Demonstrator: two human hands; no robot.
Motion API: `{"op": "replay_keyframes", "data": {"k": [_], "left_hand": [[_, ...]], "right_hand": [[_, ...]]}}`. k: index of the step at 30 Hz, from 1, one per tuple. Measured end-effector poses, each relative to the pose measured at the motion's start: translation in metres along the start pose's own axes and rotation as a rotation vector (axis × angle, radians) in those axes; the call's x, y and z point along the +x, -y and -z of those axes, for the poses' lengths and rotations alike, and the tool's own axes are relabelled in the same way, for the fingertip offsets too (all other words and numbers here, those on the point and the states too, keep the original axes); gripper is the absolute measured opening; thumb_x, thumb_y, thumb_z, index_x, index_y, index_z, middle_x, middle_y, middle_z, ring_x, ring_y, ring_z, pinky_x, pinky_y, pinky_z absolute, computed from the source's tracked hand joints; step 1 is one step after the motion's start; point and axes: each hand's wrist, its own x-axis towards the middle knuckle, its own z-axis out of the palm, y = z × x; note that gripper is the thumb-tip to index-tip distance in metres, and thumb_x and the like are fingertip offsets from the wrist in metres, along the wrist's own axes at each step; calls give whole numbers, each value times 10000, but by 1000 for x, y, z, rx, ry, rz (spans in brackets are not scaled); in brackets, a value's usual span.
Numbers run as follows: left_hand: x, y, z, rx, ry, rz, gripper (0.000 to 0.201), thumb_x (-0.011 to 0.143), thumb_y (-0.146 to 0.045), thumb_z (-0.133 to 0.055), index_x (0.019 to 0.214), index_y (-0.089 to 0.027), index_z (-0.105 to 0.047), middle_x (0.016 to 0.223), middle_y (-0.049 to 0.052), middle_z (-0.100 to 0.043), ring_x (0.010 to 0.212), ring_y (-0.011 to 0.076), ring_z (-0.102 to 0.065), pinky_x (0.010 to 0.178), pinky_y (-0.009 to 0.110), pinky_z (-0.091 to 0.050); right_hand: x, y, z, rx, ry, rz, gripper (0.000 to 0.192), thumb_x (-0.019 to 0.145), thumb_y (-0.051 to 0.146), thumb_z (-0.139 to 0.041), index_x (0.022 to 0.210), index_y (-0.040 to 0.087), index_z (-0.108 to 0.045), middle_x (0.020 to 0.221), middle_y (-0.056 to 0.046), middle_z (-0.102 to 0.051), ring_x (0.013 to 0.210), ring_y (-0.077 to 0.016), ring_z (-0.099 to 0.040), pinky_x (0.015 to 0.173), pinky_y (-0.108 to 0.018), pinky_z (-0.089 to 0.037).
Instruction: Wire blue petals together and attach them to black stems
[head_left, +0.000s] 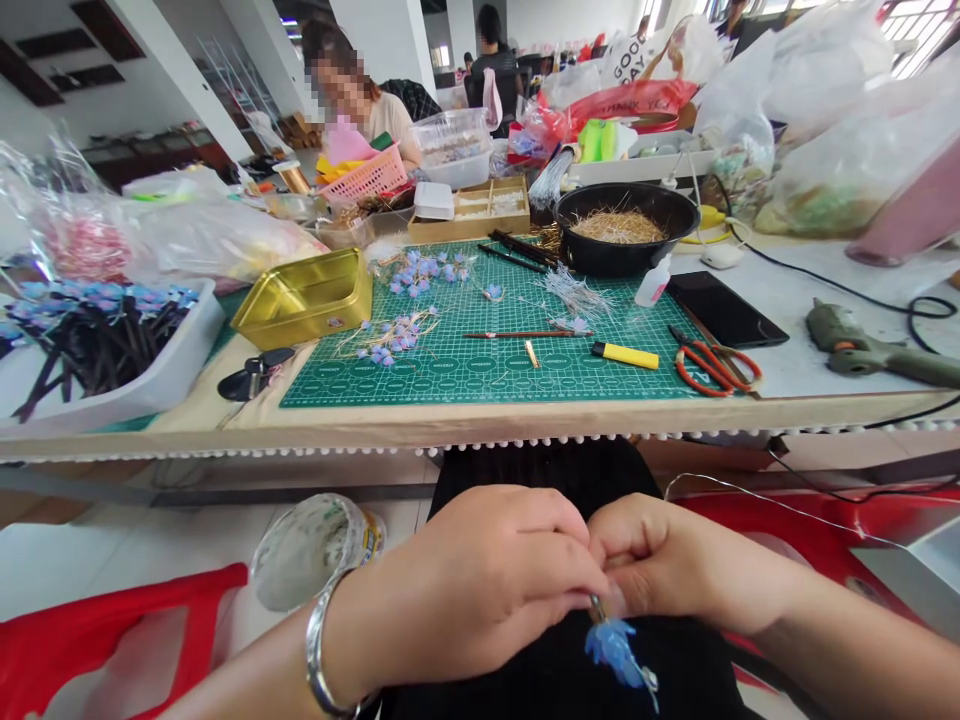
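Over my lap, my left hand (517,580) and my right hand (645,560) meet, fingers pinched together. Below the fingertips hangs a blue flower ornament (613,650), petals downward, with a small pale dangling end. Its short stem goes up between the fingers of both hands, which hide the rest. A thin whitish thread (757,485) runs from near my right hand off to the right. On the green cutting mat (420,385) beyond lie small blue flowers on wires (386,340), a dark thin stick (525,334), a yellow lighter (626,355) and orange-handled scissors (712,365).
A gold tin (307,300) and a white tray (199,340) of blue-flowered dark sticks stand left. A black bowl (626,225), tablet (727,308) and glue gun (862,345) are to the right. A bucket (307,555) stands below the table edge. Another person (375,100) sits opposite.
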Motion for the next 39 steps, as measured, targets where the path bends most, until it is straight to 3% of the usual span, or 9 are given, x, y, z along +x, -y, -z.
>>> {"op": "replay_keyframes", "data": {"k": [4, 9, 11, 16, 21, 26, 31, 35, 39], "left_hand": [[1, -3, 0, 156, 6, -32, 175, 938, -186, -526, 932, -150, -697, 880, 80, -719, 790, 170, -643, 725, 253, -469], [1, -2, -13, 201, -76, 80, 124, 895, -142, -553, 813, -135, -646, 768, 45, -663, 689, 136, -588, 661, 241, -426], [2, 3, -21, 186, -159, 175, 106, 864, -119, -565, 784, -143, -630, 742, 32, -635, 664, 129, -567, 621, 239, -402], [3, 6, -28, 30, -399, 362, 139, 822, -87, -580, 712, -172, -577, 699, -4, -590, 638, 109, -531, 597, 214, -395], [1, -9, -30, -72, -405, 275, 141, 869, -133, -571, 735, -178, -566, 682, -17, -572, 622, 95, -525, 592, 206, -406], [3, -12, -35, -6, -356, 213, 127, 790, -49, -566, 736, -158, -602, 677, -13, -578, 611, 94, -512, 563, 226, -373], [6, -5, -27, 27, -488, 349, 139, 759, -59, -586, 659, -155, -598, 633, -24, -566, 563, 79, -476, 533, 213, -363], [6, -11, -29, -104, -508, 281, 138, 783, -73, -579, 670, -152, -592, 632, -25, -564, 546, 72, -474, 507, 197, -377], [9, -16, -36, -123, -401, 215, 147, 762, -36, -574, 677, -155, -592, 628, -35, -547, 565, 69, -479, 520, 190, -376]], "right_hand": [[-4, 9, 6, -204, -46, 34, 272, 894, 407, -582, 830, 161, -681, 725, -1, -586, 646, -118, -480, 592, -236, -377], [-23, 32, 4, -1335, -524, 391, 261, 852, 103, -418, 818, 183, -664, 675, -63, -632, 584, -185, -524, 547, -300, -336], [-31, 31, -9, -1493, -613, 503, 229, 822, 102, -431, 742, 197, -624, 579, -50, -594, 489, -179, -479, 481, -306, -300], [-25, -6, -35, -1239, -431, 376, 196, 734, 40, -485, 693, 211, -570, 567, -17, -616, 454, -143, -514, 428, -265, -348], [2, -6, 3, -907, -519, 335, 277, 952, 137, -389, 763, 200, -580, 700, 1, -664, 618, -126, -626, 552, -206, -465], [-27, 37, 0, -1281, -694, 552, 215, 914, 114, -426, 979, 211, -606, 792, -43, -706, 704, -208, -655, 625, -318, -458], [-47, 0, -38, -1412, -584, 710, 238, 929, 88, -367, 882, 201, -571, 522, 4, -551, 421, -165, -458, 441, -312, -290], [-12, -13, -14, -1104, -408, 468, 307, 927, 111, -369, 686, 195, -540, 558, 3, -563, 451, -122, -481, 419, -244, -316], [-13, 26, 12, -1102, -553, 523, 245, 946, 140, -392, 839, 174, -610, 713, -24, -666, 643, -147, -617, 590, -244, -451]]}}
